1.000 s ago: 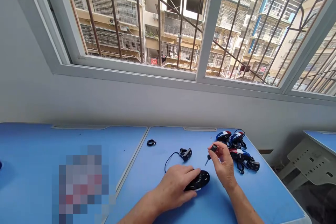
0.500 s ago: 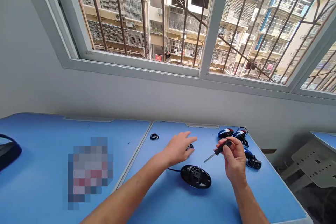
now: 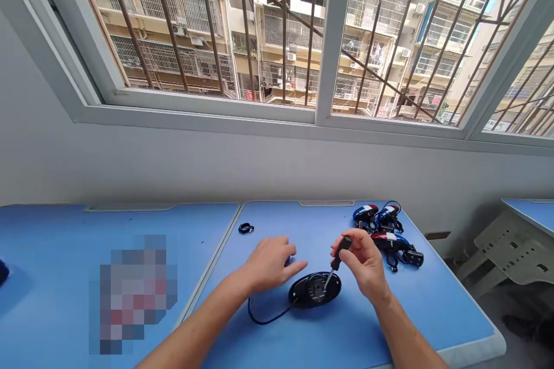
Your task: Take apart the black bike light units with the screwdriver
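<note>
A glossy black oval device (image 3: 298, 294) lies on the blue table, its round ridged part facing up. My right hand (image 3: 363, 265) is closed around the black handle of a screwdriver (image 3: 341, 253). The shaft points down, with its tip at the device's round part; whether it sits in a screw is too small to tell. To the device's upper left, my left hand (image 3: 268, 262) has its thumb stretched out and a small dark piece (image 3: 289, 259) between thumb and fingers, mostly hidden. A thin black cable (image 3: 264, 322) loops from the device toward this hand.
Several blue, red and white devices with black fittings (image 3: 387, 236) cluster at the table's right side. A black ring-shaped part (image 3: 246, 229) lies near the seam. A blurred-out item (image 3: 134, 294) is on the left table. Behind stands a wall below a barred window.
The screwdriver has come down and left, from the air onto the device. My left hand has drawn back leftward with the small dark piece, and the cable now forms a loop.
</note>
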`<state>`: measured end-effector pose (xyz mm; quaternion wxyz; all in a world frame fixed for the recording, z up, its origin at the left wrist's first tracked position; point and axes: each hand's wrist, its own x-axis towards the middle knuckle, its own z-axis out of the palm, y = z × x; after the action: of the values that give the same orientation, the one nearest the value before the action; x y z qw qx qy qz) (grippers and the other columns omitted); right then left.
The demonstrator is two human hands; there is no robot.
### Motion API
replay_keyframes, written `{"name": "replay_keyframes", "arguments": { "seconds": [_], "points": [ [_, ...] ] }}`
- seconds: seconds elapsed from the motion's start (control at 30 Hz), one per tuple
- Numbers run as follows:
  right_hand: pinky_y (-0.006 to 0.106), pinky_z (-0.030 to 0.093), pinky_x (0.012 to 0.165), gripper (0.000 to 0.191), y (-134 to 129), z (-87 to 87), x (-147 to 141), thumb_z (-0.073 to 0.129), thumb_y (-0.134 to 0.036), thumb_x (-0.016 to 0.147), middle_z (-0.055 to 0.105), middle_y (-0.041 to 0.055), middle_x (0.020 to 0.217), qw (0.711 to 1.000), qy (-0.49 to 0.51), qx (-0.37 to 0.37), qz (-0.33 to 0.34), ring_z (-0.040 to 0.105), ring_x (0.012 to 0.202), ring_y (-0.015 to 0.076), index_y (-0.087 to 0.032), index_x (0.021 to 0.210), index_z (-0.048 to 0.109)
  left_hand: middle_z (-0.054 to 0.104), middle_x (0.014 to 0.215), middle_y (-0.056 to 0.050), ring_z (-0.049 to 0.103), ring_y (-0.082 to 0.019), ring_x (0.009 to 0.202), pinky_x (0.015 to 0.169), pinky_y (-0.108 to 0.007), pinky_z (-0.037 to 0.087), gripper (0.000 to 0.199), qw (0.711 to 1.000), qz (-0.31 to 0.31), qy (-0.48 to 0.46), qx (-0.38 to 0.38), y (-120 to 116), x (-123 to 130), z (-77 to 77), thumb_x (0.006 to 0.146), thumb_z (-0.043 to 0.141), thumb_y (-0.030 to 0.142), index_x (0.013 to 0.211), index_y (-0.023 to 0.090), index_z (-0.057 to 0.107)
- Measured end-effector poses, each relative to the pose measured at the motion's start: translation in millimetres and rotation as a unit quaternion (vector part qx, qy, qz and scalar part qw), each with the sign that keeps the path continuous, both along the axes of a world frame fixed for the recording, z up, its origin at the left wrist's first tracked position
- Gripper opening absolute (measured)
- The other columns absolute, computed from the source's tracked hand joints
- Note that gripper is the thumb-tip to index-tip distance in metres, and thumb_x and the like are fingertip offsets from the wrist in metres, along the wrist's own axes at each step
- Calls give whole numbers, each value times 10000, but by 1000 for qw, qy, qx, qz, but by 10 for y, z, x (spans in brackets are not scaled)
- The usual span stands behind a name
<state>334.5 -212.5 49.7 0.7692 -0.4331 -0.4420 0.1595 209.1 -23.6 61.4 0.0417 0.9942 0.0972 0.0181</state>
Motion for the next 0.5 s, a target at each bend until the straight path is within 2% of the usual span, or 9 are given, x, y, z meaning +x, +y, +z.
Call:
{"name": "replay_keyframes", "arguments": {
  "seconds": [0.03, 0.1, 0.17, 0.2, 0.27, 0.3, 0.37, 0.43, 0.5],
  "points": [
    [285, 598, 652, 210, 1, 6, -2, 693, -253, 852, 709, 10, 875, 1000, -2, -1, -4, 681, 751, 143, -257, 1047, 616, 658, 941, -98, 626, -287, 911, 806, -408, 466, 412, 1000, -7, 2, -29, -42, -63, 48, 926, 415, 493, 945, 205, 708],
    [275, 593, 662, 208, 0, 20, -5, 692, -256, 854, 711, 5, 874, 1000, -8, -1, -12, 682, 754, 138, -264, 1050, 622, 627, 1183, -121, 594, -306, 1064, 855, -399, 470, 500, 995, -36, 14, -88, -180, -162, 143, 853, 503, 565, 1195, 224, 631],
    [262, 589, 677, 209, 0, 31, -10, 687, -253, 859, 714, -2, 880, 1000, -17, -4, -15, 682, 759, 129, -277, 1058, 628, 458, 1445, -173, 450, -392, 1277, 989, -514, 394, 812, 993, -37, 38, -104, -366, -218, 212, 722, 644, 614, 1409, 225, 454],
    [255, 587, 683, 211, 0, 35, -13, 685, -250, 862, 715, -5, 882, 1000, -21, -5, -16, 682, 761, 125, -283, 1063, 629, 362, 1513, -196, 371, -431, 1335, 1026, -570, 344, 959, 991, -38, 65, -111, -460, -229, 228, 661, 703, 620, 1464, 213, 373],
    [246, 585, 690, 216, 1, 39, -19, 685, -244, 863, 719, -9, 883, 999, -26, -7, -18, 682, 758, 118, -291, 1067, 631, 280, 1554, -207, 299, -461, 1372, 1050, -625, 293, 1054, 988, -37, 84, -121, -615, -223, 211, 626, 752, 579, 1498, 197, 301],
    [245, 585, 692, 217, 3, 40, -22, 686, -243, 862, 721, -9, 882, 999, -27, -7, -20, 683, 754, 116, -291, 1066, 631, 297, 1550, -195, 318, -452, 1365, 1050, -622, 297, 1024, 989, -38, 71, -124, -664, -210, 177, 640, 757, 543, 1494, 207, 304],
    [251, 588, 687, 217, 4, 46, -29, 689, -248, 859, 723, -7, 881, 999, -28, -6, -23, 686, 750, 120, -288, 1064, 629, 433, 1484, -151, 439, -398, 1287, 1012, -562, 371, 846, 991, -30, 18, -128, -693, -181, 74, 703, 736, 422, 1446, 234, 380],
    [264, 594, 667, 211, 1, 64, -32, 690, -260, 857, 726, -1, 881, 999, -29, -1, -28, 692, 742, 131, -283, 1056, 625, 580, 1345, -112, 547, -343, 1154, 943, -494, 431, 676, 989, -32, -21, -142, -649, -163, -33, 741, 709, 320, 1366, 232, 467],
    [283, 601, 645, 196, -10, 88, -26, 691, -275, 855, 730, 8, 876, 999, -32, 4, -44, 698, 740, 149, -274, 1039, 623, 659, 1201, -86, 592, -315, 1046, 893, -456, 446, 605, 987, -39, -41, -147, -576, -163, -99, 740, 710, 292, 1307, 222, 512]
  ]
}}
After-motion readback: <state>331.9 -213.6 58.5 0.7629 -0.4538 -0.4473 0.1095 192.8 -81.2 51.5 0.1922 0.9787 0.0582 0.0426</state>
